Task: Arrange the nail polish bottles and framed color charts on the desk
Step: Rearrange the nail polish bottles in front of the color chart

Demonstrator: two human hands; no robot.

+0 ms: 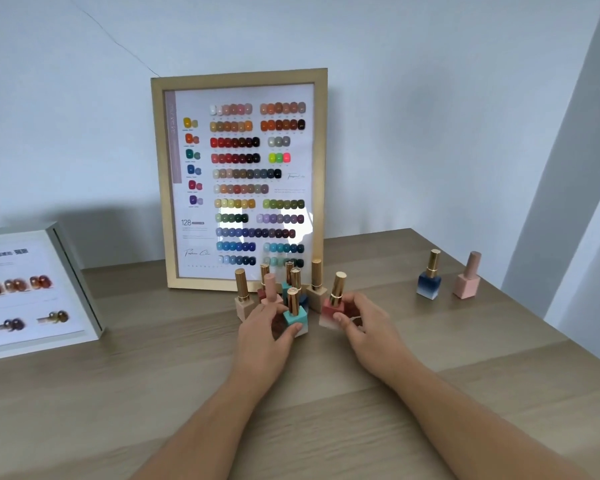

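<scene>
A wood-framed color chart (243,178) stands upright against the wall at the desk's middle back. In front of it is a cluster of several nail polish bottles (293,282) with gold caps. My left hand (264,327) grips a teal bottle (296,315) at the cluster's front. My right hand (361,323) holds a red-to-white bottle (333,308), tilted slightly. A navy bottle (429,282) and a pink bottle (467,280) stand apart at the right. A second chart in a grey frame (32,292) leans at the left edge.
The wooden desk (187,393) ends in a right edge close behind the two separate bottles. A pale wall runs behind everything. Bare desk surface lies in front of my hands and between the two charts.
</scene>
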